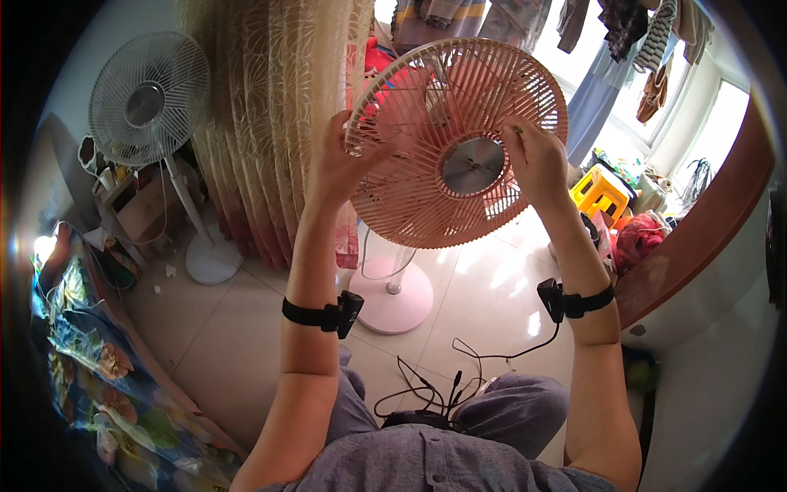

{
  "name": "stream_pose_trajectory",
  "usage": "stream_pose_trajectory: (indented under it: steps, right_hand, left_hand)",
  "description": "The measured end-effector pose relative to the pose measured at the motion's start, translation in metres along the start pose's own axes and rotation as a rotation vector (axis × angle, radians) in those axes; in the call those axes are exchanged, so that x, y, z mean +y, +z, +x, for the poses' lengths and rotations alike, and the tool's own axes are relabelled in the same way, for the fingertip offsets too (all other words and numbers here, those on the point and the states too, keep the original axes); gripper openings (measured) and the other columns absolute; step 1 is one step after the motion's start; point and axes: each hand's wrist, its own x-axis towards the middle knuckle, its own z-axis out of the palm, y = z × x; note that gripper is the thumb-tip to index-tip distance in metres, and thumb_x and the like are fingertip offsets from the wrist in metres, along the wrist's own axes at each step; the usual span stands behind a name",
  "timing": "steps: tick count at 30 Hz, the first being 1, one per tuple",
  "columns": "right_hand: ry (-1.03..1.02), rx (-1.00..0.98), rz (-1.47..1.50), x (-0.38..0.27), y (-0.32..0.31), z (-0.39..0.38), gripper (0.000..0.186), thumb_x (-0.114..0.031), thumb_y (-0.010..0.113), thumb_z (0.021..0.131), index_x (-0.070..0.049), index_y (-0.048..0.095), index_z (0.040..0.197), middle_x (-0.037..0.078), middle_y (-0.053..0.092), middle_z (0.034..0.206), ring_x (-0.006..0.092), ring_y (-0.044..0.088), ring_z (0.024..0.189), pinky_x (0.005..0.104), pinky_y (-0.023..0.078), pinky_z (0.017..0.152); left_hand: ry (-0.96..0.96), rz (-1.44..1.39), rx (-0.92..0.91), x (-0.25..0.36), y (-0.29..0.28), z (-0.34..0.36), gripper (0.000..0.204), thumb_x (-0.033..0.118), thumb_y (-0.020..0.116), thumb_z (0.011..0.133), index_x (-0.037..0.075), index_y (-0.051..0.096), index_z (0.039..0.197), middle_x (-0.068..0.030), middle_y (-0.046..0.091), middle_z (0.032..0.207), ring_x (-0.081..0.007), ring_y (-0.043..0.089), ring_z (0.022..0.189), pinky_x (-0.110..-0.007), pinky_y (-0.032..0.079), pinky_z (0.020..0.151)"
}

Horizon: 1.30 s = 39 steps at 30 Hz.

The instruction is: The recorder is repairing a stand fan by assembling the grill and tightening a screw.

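Note:
A pink standing fan [393, 193] is upright before me, its round grille facing me with a silvery disc [474, 166] at the centre. My left hand [348, 164] grips the grille's left rim, the thumb lying over the front bars and the other fingers partly hidden behind the edge. Against the front of the grille, just up and right of the disc, my right hand [537, 160] is closed with curled fingers. What those fingers pinch, if anything, is hidden. Below, the fan's round pink base [392, 299] rests on the tiled floor.
A white standing fan [147, 107] stands at the left beside a patterned curtain [262, 123]. Clothes [631, 41] hang by the window. A yellow stool [600, 195] sits among clutter at the right. Black cables [434, 394] lie near my lap, one running to my right wristband [574, 302].

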Motion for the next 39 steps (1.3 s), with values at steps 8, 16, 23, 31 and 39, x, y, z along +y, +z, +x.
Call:
stream_pose_trajectory:
  steps: [8,16,23,31,39]
  right_hand:
    - [0.233,0.122,0.082,0.035,-0.010,0.009,0.016,-0.015,0.064,0.086,-0.008,0.065,0.100,0.012,0.066,0.075,0.0226,0.065,0.064,0.0318,0.049,0.060]
    - [0.228,0.119,0.181,0.045,-0.007,-0.006,0.015,-0.016,0.059,0.091,-0.006,0.064,0.100,0.012,0.069,0.078,0.0205,0.068,0.068,0.0287,0.050,0.061]
    - [0.229,0.152,0.056,0.060,-0.010,0.009,0.017,-0.018,0.058,0.092,-0.006,0.065,0.102,0.012,0.068,0.077,0.0210,0.069,0.070,0.0292,0.050,0.062]
    - [0.196,0.129,0.073,0.039,-0.004,0.003,0.015,-0.018,0.059,0.091,-0.006,0.065,0.098,0.012,0.066,0.073,0.0238,0.066,0.066,0.0321,0.049,0.062]
    - [-0.030,0.185,-0.247,0.040,-0.011,0.015,0.010,-0.013,0.057,0.089,-0.008,0.063,0.095,0.013,0.065,0.074,0.0329,0.063,0.067,0.0412,0.049,0.063]
  left_hand:
    - [-0.008,-0.040,-0.014,0.007,0.001,-0.003,0.067,0.032,0.084,0.069,0.005,0.053,0.123,-0.0064,0.065,0.106,-0.0151,0.061,0.098,-0.031,0.046,0.087]
    - [0.016,-0.106,-0.016,0.001,0.000,0.000,0.070,0.035,0.084,0.069,0.006,0.053,0.124,-0.0066,0.065,0.107,-0.0152,0.061,0.098,-0.031,0.046,0.088]
    - [-0.022,-0.053,-0.002,0.006,0.000,-0.003,0.072,0.036,0.084,0.068,0.006,0.052,0.125,-0.0073,0.065,0.107,-0.0157,0.061,0.099,-0.031,0.046,0.088]
    - [-0.039,-0.034,-0.004,0.004,-0.001,-0.001,0.072,0.036,0.084,0.068,0.006,0.053,0.125,-0.0078,0.065,0.108,-0.0163,0.061,0.100,-0.032,0.046,0.089]
    - [-0.042,-0.009,-0.009,0.011,0.000,-0.003,0.073,0.035,0.084,0.067,0.006,0.053,0.126,-0.0090,0.065,0.111,-0.0176,0.061,0.102,-0.032,0.046,0.089]
